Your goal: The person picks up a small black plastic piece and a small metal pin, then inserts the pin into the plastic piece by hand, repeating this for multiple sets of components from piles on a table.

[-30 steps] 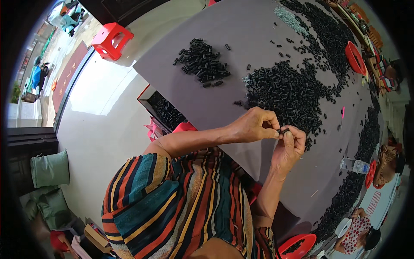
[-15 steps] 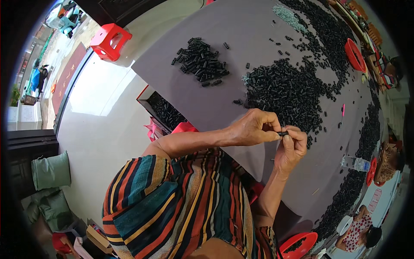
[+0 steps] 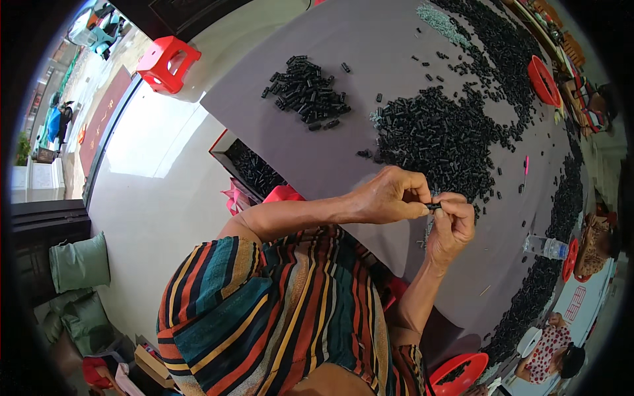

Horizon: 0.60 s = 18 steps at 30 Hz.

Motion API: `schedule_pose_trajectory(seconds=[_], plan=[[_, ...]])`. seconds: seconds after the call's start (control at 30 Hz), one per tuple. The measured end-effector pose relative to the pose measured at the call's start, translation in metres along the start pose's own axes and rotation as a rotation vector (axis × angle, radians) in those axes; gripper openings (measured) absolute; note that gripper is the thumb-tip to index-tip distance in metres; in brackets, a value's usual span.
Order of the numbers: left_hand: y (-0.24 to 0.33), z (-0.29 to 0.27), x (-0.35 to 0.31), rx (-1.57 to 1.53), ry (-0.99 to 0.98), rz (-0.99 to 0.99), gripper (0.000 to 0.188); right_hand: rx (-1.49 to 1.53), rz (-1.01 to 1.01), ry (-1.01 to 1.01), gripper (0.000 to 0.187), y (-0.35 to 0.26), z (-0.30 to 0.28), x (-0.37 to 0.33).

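Observation:
Over the near edge of the grey table (image 3: 370,188), a small black cylindrical plastic piece (image 3: 434,206) is pinched between my two hands. My left hand (image 3: 393,196) grips its left end with thumb and forefinger. Closed on the other end are the fingertips of my right hand (image 3: 453,231). Fingers cover most of the piece. Just beyond my hands spreads a large heap of similar black pieces (image 3: 432,135). A smaller black pile (image 3: 307,92) lies farther left. Some tiny pale pieces (image 3: 426,231) show beside my right wrist.
An open box of black pieces (image 3: 247,165) stands below the table's left edge. Pale small parts (image 3: 442,25) lie at the far side. A pink pen-like stick (image 3: 526,165), a clear bottle (image 3: 545,247) and a red basin (image 3: 459,373) are to the right. Another person (image 3: 551,350) sits there.
My right hand has shifted slightly to the right, and pale bits now show beside its wrist. My left hand stays almost still. Both keep hold of the black piece.

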<state>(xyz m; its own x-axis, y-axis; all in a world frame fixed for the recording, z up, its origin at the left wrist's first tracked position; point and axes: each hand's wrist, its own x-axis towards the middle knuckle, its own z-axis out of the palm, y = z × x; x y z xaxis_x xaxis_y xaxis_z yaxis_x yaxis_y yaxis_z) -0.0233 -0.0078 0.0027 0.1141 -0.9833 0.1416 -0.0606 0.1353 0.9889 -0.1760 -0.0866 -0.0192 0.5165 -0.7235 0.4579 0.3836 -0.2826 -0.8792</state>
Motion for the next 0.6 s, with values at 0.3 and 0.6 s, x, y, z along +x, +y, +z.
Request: schedule_pose_trajectory(seconds=[0.3,0.6], plan=[[-0.0022,0.0037,-0.0004,0.047,0.035,0.073,0.011,0.007,0.014,0.013,0.014,-0.0007,-0.0011,-0.0012],[-0.002,0.0025,-0.0005,0.025,0.002,0.021,0.013,0.046,0.063,-0.011,0.012,-0.0073,-0.0011,0.0005]])
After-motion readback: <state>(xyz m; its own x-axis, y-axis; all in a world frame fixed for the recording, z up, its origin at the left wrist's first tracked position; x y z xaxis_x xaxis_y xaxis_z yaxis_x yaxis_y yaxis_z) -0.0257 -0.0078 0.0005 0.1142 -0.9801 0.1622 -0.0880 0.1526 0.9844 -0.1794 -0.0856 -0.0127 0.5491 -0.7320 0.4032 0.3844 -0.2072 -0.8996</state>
